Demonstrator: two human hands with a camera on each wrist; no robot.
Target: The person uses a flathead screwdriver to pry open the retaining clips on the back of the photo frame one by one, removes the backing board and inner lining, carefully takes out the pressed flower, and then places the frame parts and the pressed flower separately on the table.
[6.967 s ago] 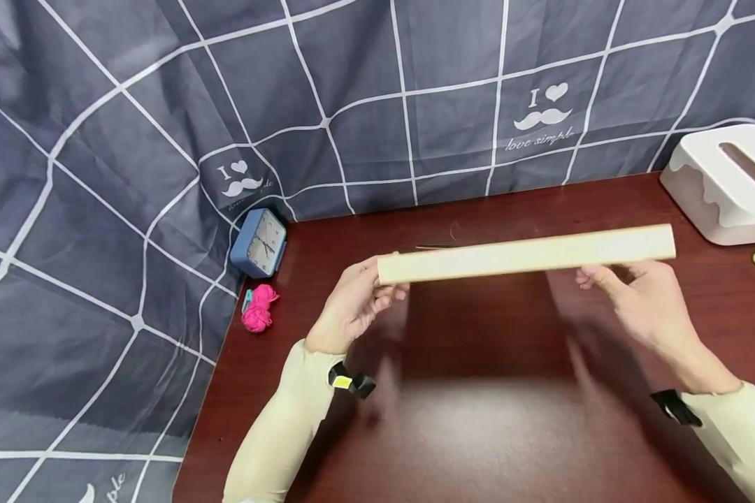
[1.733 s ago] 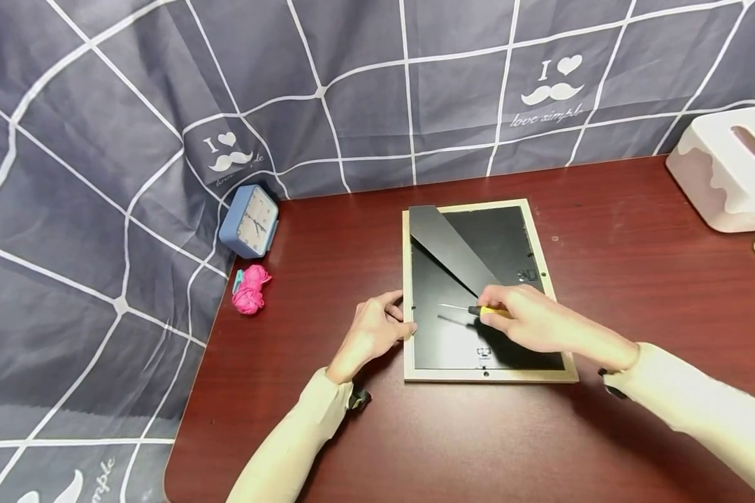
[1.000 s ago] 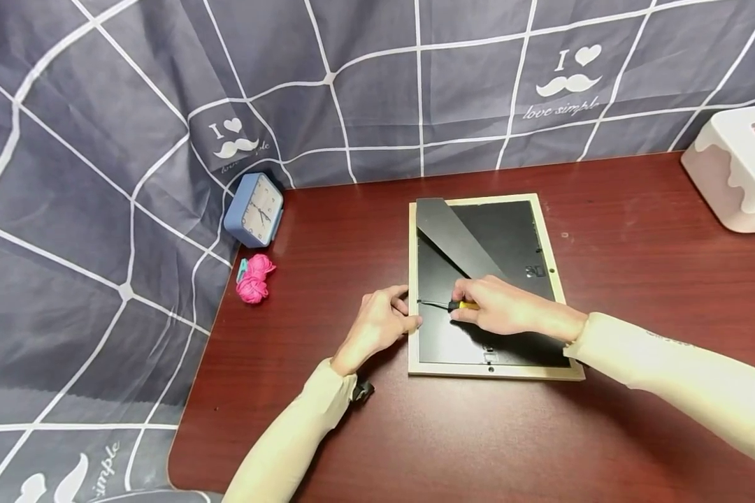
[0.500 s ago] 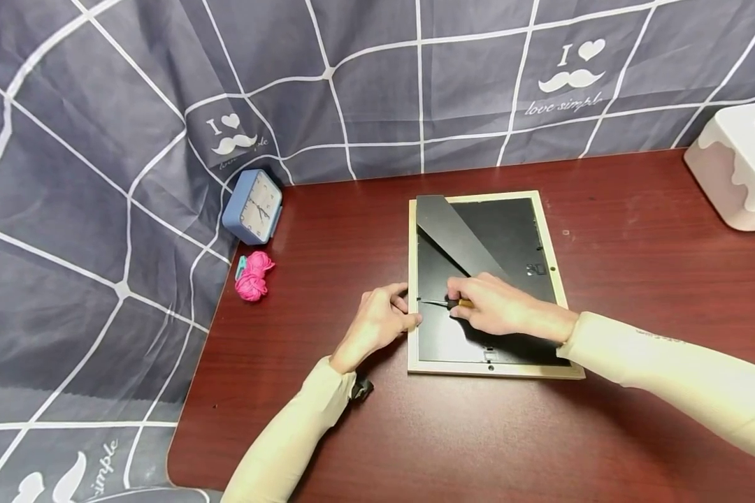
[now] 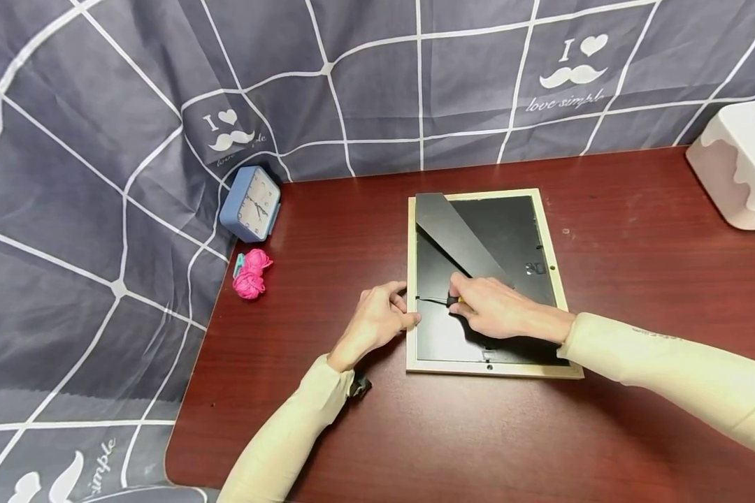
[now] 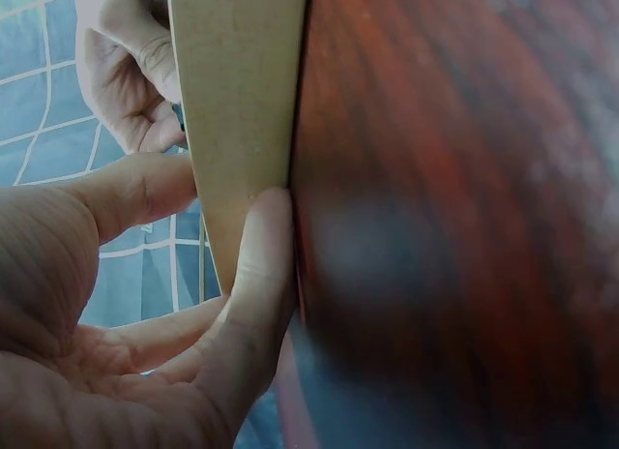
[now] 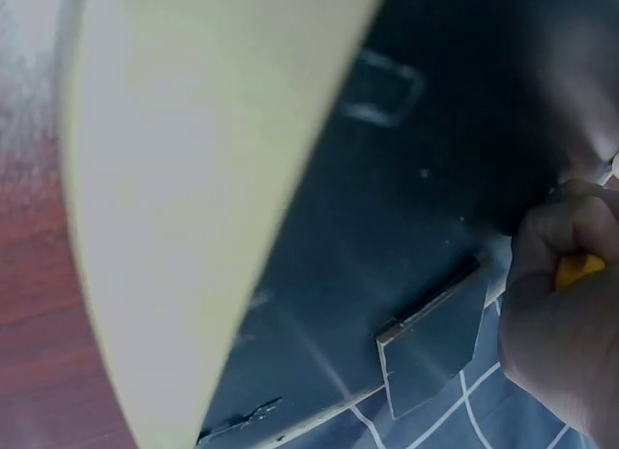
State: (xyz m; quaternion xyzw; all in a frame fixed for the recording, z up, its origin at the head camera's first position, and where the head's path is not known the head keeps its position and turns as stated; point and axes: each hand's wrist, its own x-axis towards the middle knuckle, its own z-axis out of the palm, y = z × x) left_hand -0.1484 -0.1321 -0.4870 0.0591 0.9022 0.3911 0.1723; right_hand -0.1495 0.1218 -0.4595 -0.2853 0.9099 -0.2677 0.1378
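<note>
while the picture frame (image 5: 550, 279) lies face down near the middle of the desk (image 5: 635, 279), its black backing board (image 5: 509, 230) facing up and its folding stand (image 5: 456, 237) lying slantwise across the upper left part, both hands are at its left rail. the left hand (image 5: 377, 321) sits just outside that rail with fingers loosely bent, fingertips and thumb touching the pale wood edge; the left wrist view shows one finger laid along the frame's side (image 6: 242, 130), bracing rather than gripping. the right hand (image 5: 497, 311) is curled round a small screwdriver (image 5: 437, 301) with a yellow handle, of which only a sliver shows in the right wrist view (image 7: 578, 270); the thin shaft points left, its tip at the inner edge of the left rail, about halfway down

judging by this, the step in hand is working a retaining tab at that rail to free the backing. the tab itself is too small to make out. the next move seems to call for a light, controlled lever or push with the tip while the left hand keeps the frame from sliding, since a slip could gouge the board

off to the left stand a blue clock (image 5: 252, 205) and a pink yarn bundle (image 5: 250, 274); a white tissue box (image 5: 739, 175) sits at the far right
</note>
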